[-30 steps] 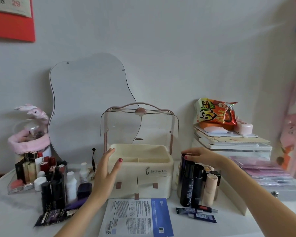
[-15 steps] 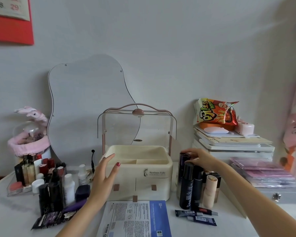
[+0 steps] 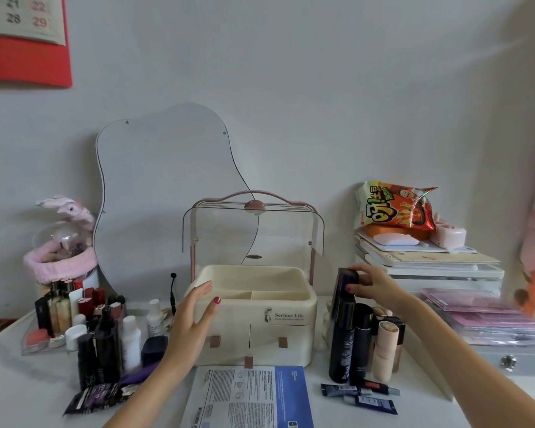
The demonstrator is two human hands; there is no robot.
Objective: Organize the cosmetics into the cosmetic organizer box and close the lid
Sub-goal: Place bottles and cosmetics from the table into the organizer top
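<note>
With the left hand (image 3: 195,322) flat, steadying the cream plastic organizer box (image 3: 254,316), the right hand (image 3: 372,284) pinches the tall dark bottle (image 3: 343,329) by its cap; a straight lift should spare neighbouring tubes.

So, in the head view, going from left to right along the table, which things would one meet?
Clear tray of lipsticks → white bottle → left hand → organizer box → tall dark bottle with the right hand on top → peach tube → pink packets.
</note>
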